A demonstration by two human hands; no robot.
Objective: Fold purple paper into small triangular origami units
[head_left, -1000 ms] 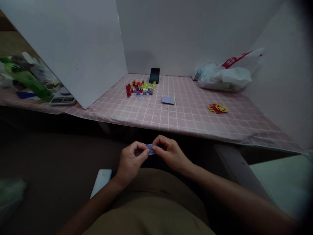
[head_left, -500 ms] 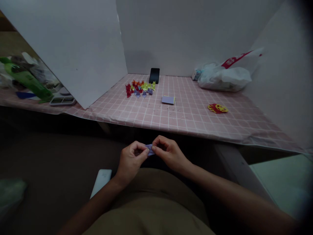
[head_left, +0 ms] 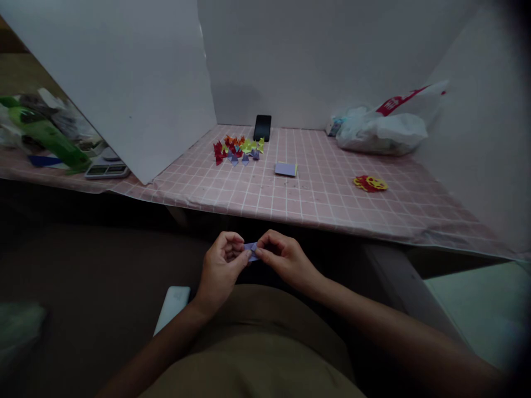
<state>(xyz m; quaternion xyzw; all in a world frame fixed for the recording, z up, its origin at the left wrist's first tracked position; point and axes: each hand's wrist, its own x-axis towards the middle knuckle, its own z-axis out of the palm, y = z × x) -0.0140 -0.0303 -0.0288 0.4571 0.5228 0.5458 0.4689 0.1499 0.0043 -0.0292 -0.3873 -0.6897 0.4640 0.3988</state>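
Note:
A small folded piece of purple paper [head_left: 251, 250] is held between my two hands, below the table's front edge and above my lap. My left hand [head_left: 222, 265] is closed on the paper's left part, thumb on top. My right hand [head_left: 284, 258] pinches its right part between thumb and forefinger. The fingertips cover much of the folds. On the table, a stack of purple paper squares [head_left: 286, 169] lies ahead, a yellow edge showing at its side. Left of it stand several small folded paper figures [head_left: 237, 149] in red, orange, yellow and purple.
A dark phone [head_left: 262, 128] leans on the back wall. White plastic bags [head_left: 381, 132] lie at the back right, with red and yellow cut-out pieces [head_left: 370, 183] nearer. Beyond the left panel are a kitchen scale [head_left: 107, 168] and a green bottle [head_left: 50, 135]. A white slab [head_left: 172, 307] lies beside my left forearm.
My left forefinger has lifted and curled back, while its thumb stays on the paper. More of the purple paper shows between the hands. The right hand has shifted slightly left.

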